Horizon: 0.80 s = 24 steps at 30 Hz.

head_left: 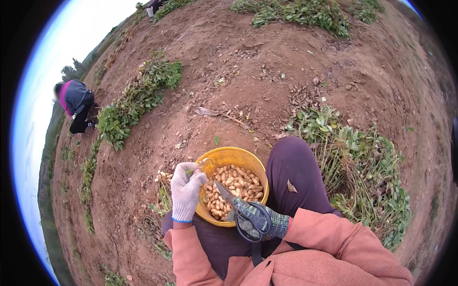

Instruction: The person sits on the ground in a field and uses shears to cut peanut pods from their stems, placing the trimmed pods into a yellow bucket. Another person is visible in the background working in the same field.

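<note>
A yellow plastic bucket [233, 151] stands between my legs, partly filled with unshelled peanuts [236, 182]. My left hand [186, 191], in a white knit glove, is closed at the bucket's left rim. Its fingers pinch a small piece of plant [189, 173], with a thin root-like strand [205, 162] sticking out over the bucket; the piece is mostly hidden by the glove. In a dark patterned glove, my right hand [264, 216] grips scissors [254, 228] by their black loop handles. The blades [224, 191] point up and left over the peanuts, and look nearly together.
Pulled peanut plants [357, 168] lie heaped to my right. More plants with pods [162, 189] are beside my left hand. A row of leafy plants [136, 100] runs along the brown soil [222, 71]. Farther left, a person [77, 100] bends over; another figure [155, 6] is at the top edge.
</note>
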Available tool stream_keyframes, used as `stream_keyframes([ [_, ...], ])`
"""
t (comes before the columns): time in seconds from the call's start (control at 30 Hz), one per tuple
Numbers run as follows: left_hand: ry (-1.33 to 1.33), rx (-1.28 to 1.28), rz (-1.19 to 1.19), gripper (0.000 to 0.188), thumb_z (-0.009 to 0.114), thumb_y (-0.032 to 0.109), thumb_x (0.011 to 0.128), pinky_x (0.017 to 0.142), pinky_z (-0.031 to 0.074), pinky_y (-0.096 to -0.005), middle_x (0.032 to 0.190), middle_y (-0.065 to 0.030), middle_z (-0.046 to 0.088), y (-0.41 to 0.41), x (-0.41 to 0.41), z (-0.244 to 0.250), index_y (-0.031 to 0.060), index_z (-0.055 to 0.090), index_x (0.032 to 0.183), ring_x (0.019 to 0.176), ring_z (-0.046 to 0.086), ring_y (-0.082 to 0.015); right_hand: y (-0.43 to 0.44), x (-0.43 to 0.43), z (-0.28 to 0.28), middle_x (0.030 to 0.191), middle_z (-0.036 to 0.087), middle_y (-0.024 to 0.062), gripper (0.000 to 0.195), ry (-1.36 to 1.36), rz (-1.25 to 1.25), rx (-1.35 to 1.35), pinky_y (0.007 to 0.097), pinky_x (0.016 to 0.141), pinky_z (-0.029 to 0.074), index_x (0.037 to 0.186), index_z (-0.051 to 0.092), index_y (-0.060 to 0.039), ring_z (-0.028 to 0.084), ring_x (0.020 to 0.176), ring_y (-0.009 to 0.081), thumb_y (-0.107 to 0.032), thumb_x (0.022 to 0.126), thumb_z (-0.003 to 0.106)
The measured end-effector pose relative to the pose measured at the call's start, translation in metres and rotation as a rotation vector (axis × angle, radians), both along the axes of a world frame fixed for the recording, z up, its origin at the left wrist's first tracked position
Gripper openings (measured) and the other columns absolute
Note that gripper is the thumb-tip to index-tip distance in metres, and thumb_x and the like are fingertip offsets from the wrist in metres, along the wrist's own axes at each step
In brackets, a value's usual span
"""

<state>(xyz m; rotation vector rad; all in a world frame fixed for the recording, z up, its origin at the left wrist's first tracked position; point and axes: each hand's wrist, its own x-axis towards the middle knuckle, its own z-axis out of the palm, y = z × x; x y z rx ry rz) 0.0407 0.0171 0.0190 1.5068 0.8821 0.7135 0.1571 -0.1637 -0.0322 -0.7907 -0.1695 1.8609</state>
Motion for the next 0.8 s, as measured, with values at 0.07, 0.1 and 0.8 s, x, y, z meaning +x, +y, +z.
stream_keyframes([
  [0.07, -0.028, 0.052, 0.048, 0.024, 0.064, -0.007, 0.085, 0.077, 0.051, -0.0224, 0.091, -0.0017, 0.06, 0.003, -0.005, 0.001, -0.0004, 0.057, 0.107, 0.084, 0.059, -0.0081, -0.002, 0.0, -0.011, 0.056, 0.052, -0.0009, 0.047, 0.013, -0.016, 0.044, 0.025, 0.035, 0.037, 0.102, 0.062, -0.0073, 0.047, 0.039, 0.0117, -0.047, 0.108, 0.037],
  [0.1, -0.01, 0.148, 0.1, 0.025, 0.064, -0.007, 0.085, 0.077, 0.05, -0.022, 0.092, -0.0013, 0.059, 0.004, -0.01, 0.005, -0.0006, 0.057, 0.109, 0.085, 0.059, -0.0078, -0.001, 0.0, -0.011, 0.056, 0.051, -0.001, 0.05, -0.019, -0.028, 0.067, 0.025, 0.035, 0.037, 0.107, 0.061, -0.0053, 0.047, 0.039, 0.0117, -0.049, 0.108, 0.037],
  [0.8, 1.269, 0.195, 0.608, 0.034, 0.067, 0.031, 0.081, 0.08, 0.052, -0.0413, 0.093, -0.0161, 0.071, -0.032, -0.31, 0.018, 0.0062, 0.07, 0.104, 0.089, 0.068, -0.0338, -0.005, 0.025, -0.01, 0.063, 0.057, 0.0006, 0.046, -0.224, -0.069, 0.027, 0.0235, 0.045, 0.041, 0.099, 0.062, -0.0023, 0.051, 0.049, 0.0098, -0.044, 0.107, 0.045],
])
